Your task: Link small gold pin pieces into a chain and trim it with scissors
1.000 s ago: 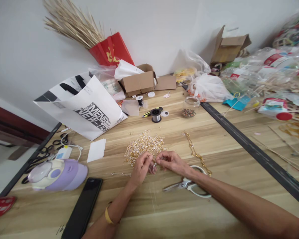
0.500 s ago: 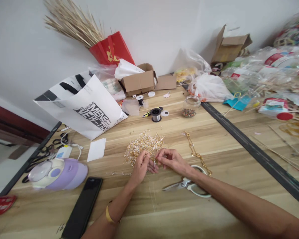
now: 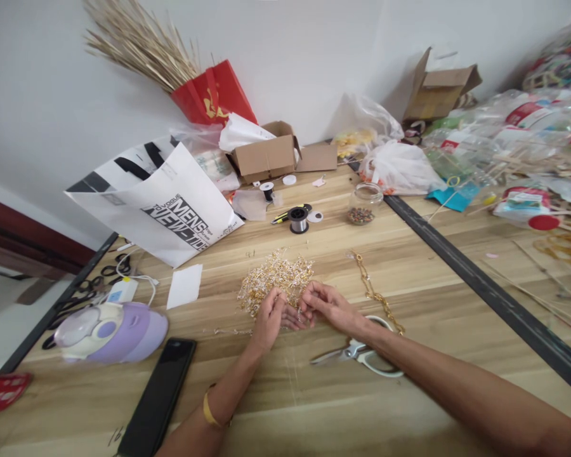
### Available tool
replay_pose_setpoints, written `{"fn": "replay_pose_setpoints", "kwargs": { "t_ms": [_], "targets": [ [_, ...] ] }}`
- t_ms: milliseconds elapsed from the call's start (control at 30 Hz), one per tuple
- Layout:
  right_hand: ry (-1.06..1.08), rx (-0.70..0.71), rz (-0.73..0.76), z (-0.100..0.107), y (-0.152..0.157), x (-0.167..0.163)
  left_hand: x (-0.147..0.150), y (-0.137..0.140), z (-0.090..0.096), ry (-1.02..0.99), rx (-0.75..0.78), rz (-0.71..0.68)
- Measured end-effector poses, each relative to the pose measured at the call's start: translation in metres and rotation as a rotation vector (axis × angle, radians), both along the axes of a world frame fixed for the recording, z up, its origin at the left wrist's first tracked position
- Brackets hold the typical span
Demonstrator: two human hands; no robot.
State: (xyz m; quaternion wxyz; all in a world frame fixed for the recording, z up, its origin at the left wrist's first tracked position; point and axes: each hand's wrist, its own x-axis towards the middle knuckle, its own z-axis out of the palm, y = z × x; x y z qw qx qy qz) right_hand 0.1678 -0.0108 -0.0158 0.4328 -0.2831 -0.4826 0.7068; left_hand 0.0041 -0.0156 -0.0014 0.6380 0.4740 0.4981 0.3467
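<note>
My left hand [image 3: 272,318] is closed, thumb against the fingers, at the near edge of a pile of gold and clear beads [image 3: 272,277]. A thin beaded strand [image 3: 235,331] trails out to the left from under it across the tabletop. Fingertips almost meeting it, my right hand [image 3: 330,306] pinches close to the strand's near end; the fingers hide most of what lies between them. Beneath the right forearm lie white-handled scissors [image 3: 356,352], blades pointing left. Just beyond that forearm rests a gold chain [image 3: 372,293].
Wire spools [image 3: 298,220] and a glass jar of small beads [image 3: 363,206] stand farther back. On the left are a phone [image 3: 158,397], a purple-and-white device [image 3: 124,333] and a white paper bag [image 3: 166,209]. Plastic bottles [image 3: 528,136] crowd the right side beyond a dark strip [image 3: 438,254].
My right hand has shifted slightly right and its fingers have curled in more. The left hand has barely moved, and the strand's loose end reaches a little farther left.
</note>
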Motion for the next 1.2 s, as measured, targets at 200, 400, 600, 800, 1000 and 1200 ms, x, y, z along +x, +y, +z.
{"fn": "replay_pose_setpoints", "kwargs": {
  "t_ms": [200,400,600,800,1000,1200],
  "targets": [
    [-0.118,0.034,-0.035,-0.0001,0.0008,-0.0012,0.0017,-0.0015,0.0045,0.048,0.071,-0.055],
    [-0.271,0.097,-0.011,0.0015,-0.0023,-0.0011,0.0031,-0.0033,0.0053,0.138,0.174,-0.072],
    [-0.351,0.187,-0.04,-0.0037,-0.0036,0.001,0.0057,-0.0049,0.008,0.14,0.182,-0.07],
    [-0.313,0.155,-0.018,-0.0027,-0.0033,0.0001,0.0063,-0.0043,0.0075,0.126,0.163,-0.057],
    [-0.217,0.132,-0.009,0.0003,-0.0032,-0.0004,0.0042,-0.003,0.0056,0.013,0.067,-0.112],
    [-0.228,0.157,-0.028,-0.0015,-0.0037,0.0003,0.0068,-0.0027,0.0061,0.03,0.093,-0.142]
  ]
}}
